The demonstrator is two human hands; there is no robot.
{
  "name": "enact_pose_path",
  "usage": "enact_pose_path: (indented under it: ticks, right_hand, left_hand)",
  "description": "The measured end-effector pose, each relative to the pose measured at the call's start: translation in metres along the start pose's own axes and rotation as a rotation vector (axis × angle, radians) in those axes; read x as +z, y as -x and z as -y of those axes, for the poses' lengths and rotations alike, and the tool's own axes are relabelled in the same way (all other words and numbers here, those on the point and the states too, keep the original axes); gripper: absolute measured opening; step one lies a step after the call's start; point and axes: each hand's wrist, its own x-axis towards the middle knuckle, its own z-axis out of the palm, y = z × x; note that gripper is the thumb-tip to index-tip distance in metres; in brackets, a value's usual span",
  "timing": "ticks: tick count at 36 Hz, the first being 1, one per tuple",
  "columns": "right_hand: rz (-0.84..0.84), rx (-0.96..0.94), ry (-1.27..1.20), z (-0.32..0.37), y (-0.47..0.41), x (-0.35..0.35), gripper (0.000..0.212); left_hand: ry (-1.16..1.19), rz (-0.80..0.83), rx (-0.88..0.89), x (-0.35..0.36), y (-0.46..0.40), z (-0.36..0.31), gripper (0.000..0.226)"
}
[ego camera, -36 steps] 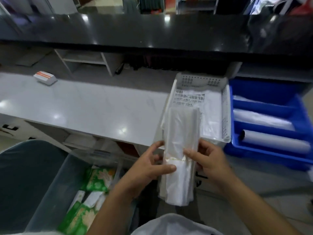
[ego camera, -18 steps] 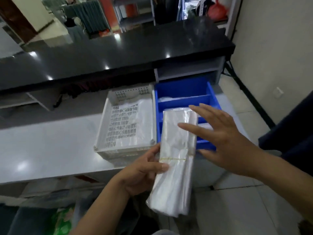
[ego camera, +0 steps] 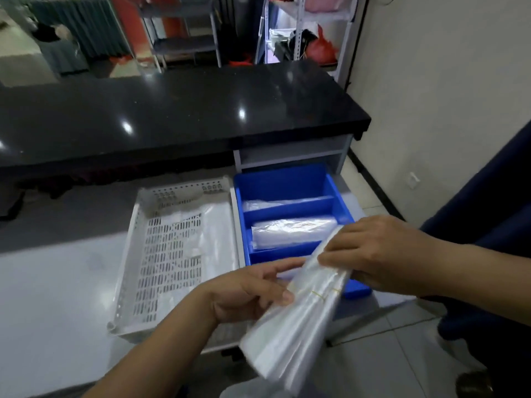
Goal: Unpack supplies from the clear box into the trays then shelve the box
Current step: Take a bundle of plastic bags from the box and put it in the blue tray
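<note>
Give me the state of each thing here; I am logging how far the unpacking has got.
Bundle of clear bags: banded, tilted, held in both hands over the blue tray's near end.
Left hand: grip shut on the bundle.
Right hand: grip shut on the bundle's top end.
Blue tray: divided; two compartments hold clear bag packs.
White tray: holds flat clear plastic bags.

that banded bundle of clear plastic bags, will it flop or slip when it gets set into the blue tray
Probably floppy: the bundle of clear bags sags below the left hand past its thin elastic band. Likely slippery, since the film is glossy and both hands grip it, the right hand at the top. It looks light, so it should settle into the blue tray without tipping.
</note>
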Motion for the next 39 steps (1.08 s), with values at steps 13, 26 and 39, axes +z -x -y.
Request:
enact_pose_path:
  ticks: [13, 26, 39]
  right_hand:
    - [0.304, 0.559, -0.003, -0.069, -0.046, 0.035, 0.019]
    - [0.255, 0.688, -0.048, -0.121, -0.071, 0.129, 0.015]
    - [0.251, 0.586, -0.016, -0.148, -0.067, 0.185, 0.016]
  left_hand:
    - [-1.622, -0.614, 0.012, -0.003, 0.009, -0.081, 0.086]
    - [-1.912, -0.944, -0.05, -0.082, -0.094, -0.061, 0.045]
    - [-1.869, -1.009, -0.13, -0.107, -0.132, -0.046, 0.028]
